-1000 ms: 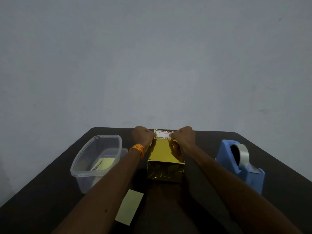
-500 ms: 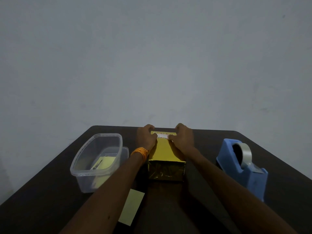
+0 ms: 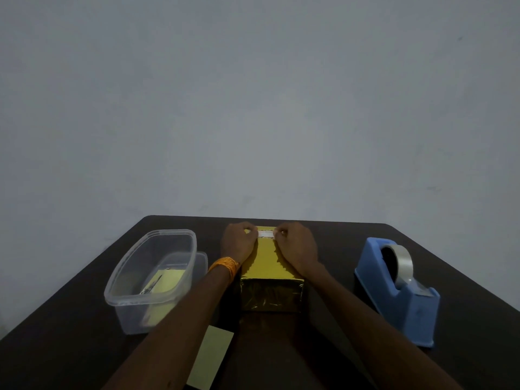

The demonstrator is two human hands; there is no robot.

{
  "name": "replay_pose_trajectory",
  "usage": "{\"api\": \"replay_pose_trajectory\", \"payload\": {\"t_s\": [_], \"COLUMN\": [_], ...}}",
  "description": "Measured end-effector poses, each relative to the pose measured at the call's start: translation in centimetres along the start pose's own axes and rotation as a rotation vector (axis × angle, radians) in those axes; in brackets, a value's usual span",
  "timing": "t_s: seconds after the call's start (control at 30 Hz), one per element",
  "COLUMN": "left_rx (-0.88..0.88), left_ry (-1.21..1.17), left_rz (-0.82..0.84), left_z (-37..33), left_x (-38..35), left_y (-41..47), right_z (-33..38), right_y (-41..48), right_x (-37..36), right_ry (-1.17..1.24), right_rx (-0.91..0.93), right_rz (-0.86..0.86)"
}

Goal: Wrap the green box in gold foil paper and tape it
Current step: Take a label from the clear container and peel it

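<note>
The box [image 3: 270, 267], wrapped in gold foil, stands in the middle of the dark table [image 3: 481, 350]. Its shiny front face is toward me. A small white sticker strip [image 3: 266, 235] lies across the far edge of the box's top. My left hand [image 3: 239, 243], with an orange band at the wrist, pinches the strip's left end with curled fingers. My right hand [image 3: 297, 246] pinches the strip's right end the same way. Both hands rest on the box top. No green shows through the foil.
A blue tape dispenser [image 3: 408, 305] with a roll of clear tape [image 3: 403, 263] stands to the right. A clear plastic tub [image 3: 168, 233] holding yellow paper sits to the left. A yellow slip [image 3: 211, 358] lies on the table near me. A grey wall is behind.
Both hands brought the white strip down from above the box's far edge onto the foil top, and they now lie lower on it.
</note>
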State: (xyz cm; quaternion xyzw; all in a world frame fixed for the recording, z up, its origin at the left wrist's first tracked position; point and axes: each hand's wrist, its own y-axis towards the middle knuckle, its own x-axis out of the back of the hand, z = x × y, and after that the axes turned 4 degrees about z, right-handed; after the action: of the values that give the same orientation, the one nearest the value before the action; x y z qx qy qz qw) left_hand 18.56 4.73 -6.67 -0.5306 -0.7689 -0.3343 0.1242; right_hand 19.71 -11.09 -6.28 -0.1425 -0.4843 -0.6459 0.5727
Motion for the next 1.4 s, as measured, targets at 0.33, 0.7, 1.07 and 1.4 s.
{"api": "replay_pose_trajectory", "payload": {"t_s": [0.33,0.7,1.07,1.4], "left_rx": [-0.006,-0.045,-0.002,-0.069], "left_ry": [0.014,0.171,0.228,0.273], "left_rz": [-0.014,0.048,0.018,0.024], "left_z": [-0.2,-0.7,-1.8,-1.9], "left_x": [-0.2,0.0,0.7,1.3], "left_y": [0.1,0.0,-1.1,-1.7], "right_z": [-1.2,-1.3,-1.3,-2.1], "right_y": [0.7,0.8,0.4,0.3], "right_x": [0.0,-0.1,0.1,0.5], "right_ry": [0.150,0.222,0.152,0.212], "right_rx": [-0.074,-0.063,-0.119,-0.034], "right_rz": [-0.038,0.031,-0.055,0.057]}}
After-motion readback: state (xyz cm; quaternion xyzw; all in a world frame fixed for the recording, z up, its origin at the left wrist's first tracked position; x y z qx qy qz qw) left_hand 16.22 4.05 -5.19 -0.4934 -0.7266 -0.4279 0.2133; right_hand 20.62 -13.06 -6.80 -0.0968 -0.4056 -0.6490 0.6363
